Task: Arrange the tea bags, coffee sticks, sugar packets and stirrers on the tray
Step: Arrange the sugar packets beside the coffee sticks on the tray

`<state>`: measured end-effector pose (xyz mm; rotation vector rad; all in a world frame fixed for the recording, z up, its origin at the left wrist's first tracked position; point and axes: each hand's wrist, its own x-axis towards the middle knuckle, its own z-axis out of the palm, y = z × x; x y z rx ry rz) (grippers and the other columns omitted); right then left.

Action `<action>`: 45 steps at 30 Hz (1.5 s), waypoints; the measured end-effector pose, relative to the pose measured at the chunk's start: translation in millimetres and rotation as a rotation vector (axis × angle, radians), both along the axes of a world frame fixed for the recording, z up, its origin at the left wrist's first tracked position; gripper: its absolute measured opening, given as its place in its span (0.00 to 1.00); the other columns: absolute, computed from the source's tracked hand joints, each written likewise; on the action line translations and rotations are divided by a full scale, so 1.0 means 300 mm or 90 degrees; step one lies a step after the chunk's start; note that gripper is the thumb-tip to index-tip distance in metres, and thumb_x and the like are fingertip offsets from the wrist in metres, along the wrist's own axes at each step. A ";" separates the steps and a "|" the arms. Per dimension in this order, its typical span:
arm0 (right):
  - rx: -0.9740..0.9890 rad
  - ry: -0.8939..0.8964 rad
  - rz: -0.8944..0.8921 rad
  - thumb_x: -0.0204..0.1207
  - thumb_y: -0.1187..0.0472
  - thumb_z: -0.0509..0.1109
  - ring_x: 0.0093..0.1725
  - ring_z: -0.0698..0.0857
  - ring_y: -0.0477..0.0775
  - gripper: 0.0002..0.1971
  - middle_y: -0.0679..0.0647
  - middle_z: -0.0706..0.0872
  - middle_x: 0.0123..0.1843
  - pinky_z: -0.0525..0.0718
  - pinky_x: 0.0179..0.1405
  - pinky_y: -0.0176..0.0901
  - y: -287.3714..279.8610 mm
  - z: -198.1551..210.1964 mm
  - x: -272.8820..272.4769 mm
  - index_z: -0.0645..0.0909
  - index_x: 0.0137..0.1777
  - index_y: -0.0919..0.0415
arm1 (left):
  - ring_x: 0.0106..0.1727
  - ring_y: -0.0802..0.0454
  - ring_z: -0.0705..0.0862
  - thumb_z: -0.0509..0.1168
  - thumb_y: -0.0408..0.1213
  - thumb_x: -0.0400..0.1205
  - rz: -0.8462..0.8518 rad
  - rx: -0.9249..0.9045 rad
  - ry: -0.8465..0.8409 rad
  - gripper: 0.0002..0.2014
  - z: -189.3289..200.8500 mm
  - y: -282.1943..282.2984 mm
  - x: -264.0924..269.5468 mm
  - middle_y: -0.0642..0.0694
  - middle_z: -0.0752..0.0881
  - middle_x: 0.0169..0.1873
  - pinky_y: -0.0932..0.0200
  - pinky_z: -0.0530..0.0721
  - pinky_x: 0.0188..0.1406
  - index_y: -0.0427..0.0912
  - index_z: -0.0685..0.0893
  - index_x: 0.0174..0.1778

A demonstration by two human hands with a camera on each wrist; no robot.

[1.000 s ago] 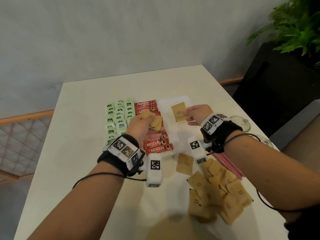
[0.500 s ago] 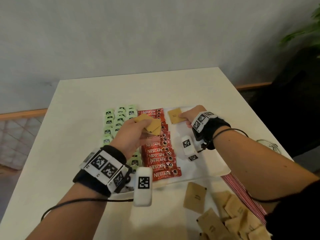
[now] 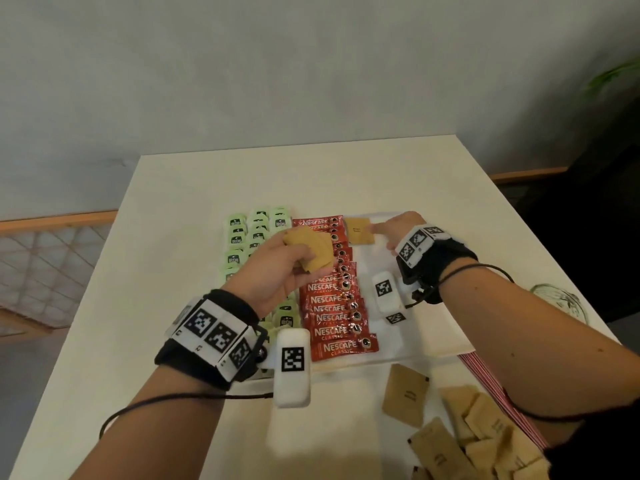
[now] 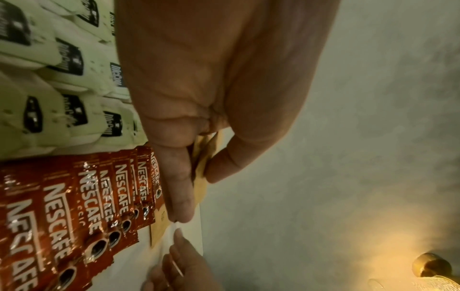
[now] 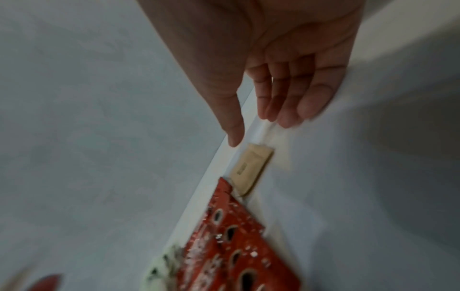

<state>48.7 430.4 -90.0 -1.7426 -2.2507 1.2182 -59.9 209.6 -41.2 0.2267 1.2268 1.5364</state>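
Observation:
A white tray (image 3: 446,348) holds rows of green tea bags (image 3: 237,240) on its left and a column of red coffee sticks (image 3: 332,299) beside them. One brown sugar packet (image 3: 360,230) (image 5: 250,169) lies flat at the tray's far edge, right of the coffee sticks. My right hand (image 3: 393,226) (image 5: 268,110) hovers just right of that packet with straight fingers, holding nothing. My left hand (image 3: 291,263) grips a small stack of brown sugar packets (image 3: 311,249) (image 4: 202,167) above the coffee sticks.
A loose pile of brown sugar packets (image 3: 485,431) lies on the white table (image 3: 173,237) in front of the tray. Red-striped stirrers (image 3: 485,379) lie under my right forearm. A glass (image 3: 557,303) stands at the table's right edge.
My right hand carried one sugar packet to the tray's far edge, laid it next to the coffee sticks and let it go. My left hand keeps its stack.

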 end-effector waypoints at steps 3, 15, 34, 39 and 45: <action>-0.076 0.189 -0.030 0.75 0.50 0.75 0.42 0.86 0.50 0.09 0.52 0.87 0.47 0.87 0.49 0.44 -0.067 0.055 0.044 0.83 0.45 0.55 | 0.63 0.34 0.85 0.59 0.18 0.83 -0.044 0.008 0.014 0.24 0.001 -0.014 0.031 0.34 0.80 0.68 0.52 0.91 0.50 0.40 0.72 0.74; -0.136 0.410 0.098 0.74 0.54 0.77 0.38 0.86 0.47 0.05 0.53 0.89 0.42 0.84 0.38 0.39 -0.388 0.192 0.249 0.86 0.44 0.53 | 0.52 0.44 0.91 0.73 0.27 0.78 -0.164 0.018 0.211 0.20 0.062 -0.063 0.206 0.39 0.89 0.56 0.52 0.91 0.47 0.38 0.79 0.66; -0.169 0.337 -0.010 0.76 0.70 0.74 0.27 0.84 0.51 0.12 0.62 0.87 0.40 0.88 0.28 0.41 -0.303 0.233 0.302 0.82 0.58 0.73 | 0.57 0.36 0.88 0.61 0.20 0.83 -0.063 -0.087 0.166 0.18 0.138 -0.125 0.206 0.32 0.82 0.63 0.51 0.91 0.46 0.37 0.74 0.68; -0.072 0.255 -0.064 0.78 0.65 0.73 0.30 0.83 0.54 0.07 0.61 0.85 0.40 0.88 0.27 0.41 -0.138 0.196 0.249 0.81 0.51 0.67 | 0.58 0.38 0.87 0.61 0.20 0.83 -0.055 -0.080 0.185 0.16 0.153 -0.077 0.150 0.32 0.82 0.63 0.58 0.90 0.38 0.30 0.76 0.67; -0.044 0.173 -0.096 0.77 0.60 0.73 0.40 0.90 0.60 0.07 0.60 0.90 0.40 0.90 0.49 0.55 -0.035 0.080 0.156 0.81 0.39 0.60 | 0.54 0.41 0.90 0.64 0.23 0.83 -0.055 -0.097 0.187 0.16 0.093 -0.049 0.095 0.34 0.86 0.59 0.56 0.91 0.41 0.34 0.78 0.67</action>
